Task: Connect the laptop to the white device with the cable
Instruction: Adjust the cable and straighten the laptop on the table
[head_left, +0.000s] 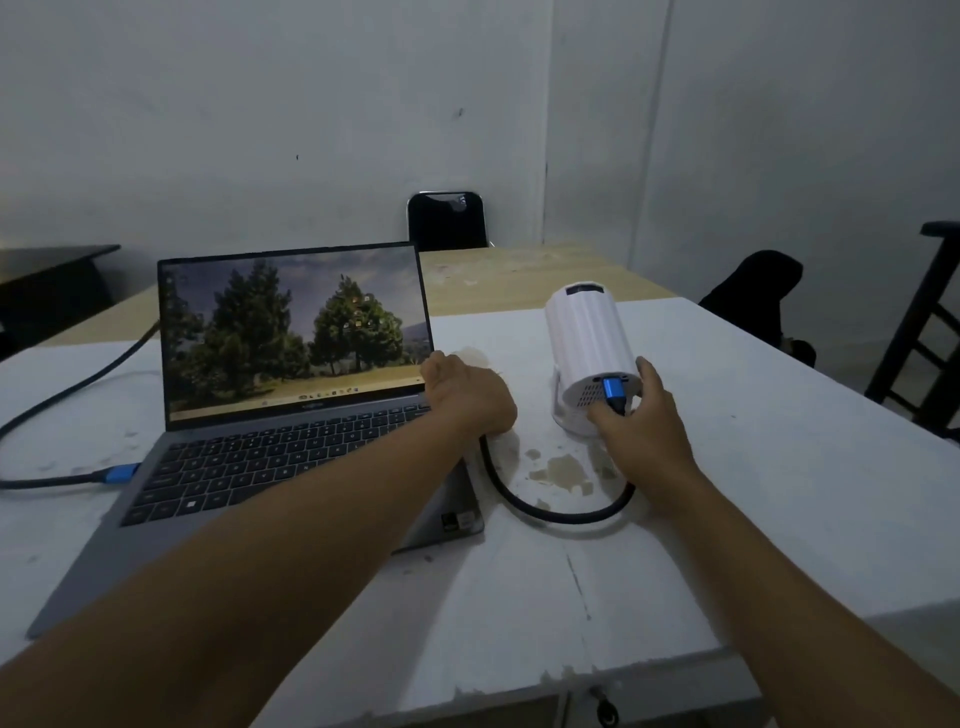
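The cable (550, 506) runs in a black loop on the counter (727, 467) between your two hands, its blue plug (614, 393) seated in the near end face of the white device (589, 343). Your right hand (641, 421) pinches that plug, fingers (602, 415) closed on it just under the device. Your left hand (467, 397) is curled shut over the cable beside the open laptop (291, 395), whose left edge takes another blue plug (120, 474).

left hand (467, 397): bare, no rings or watch | right hand (641, 415): bare, no rings or watch | forearms: bare, no sleeves in view | gloves: none
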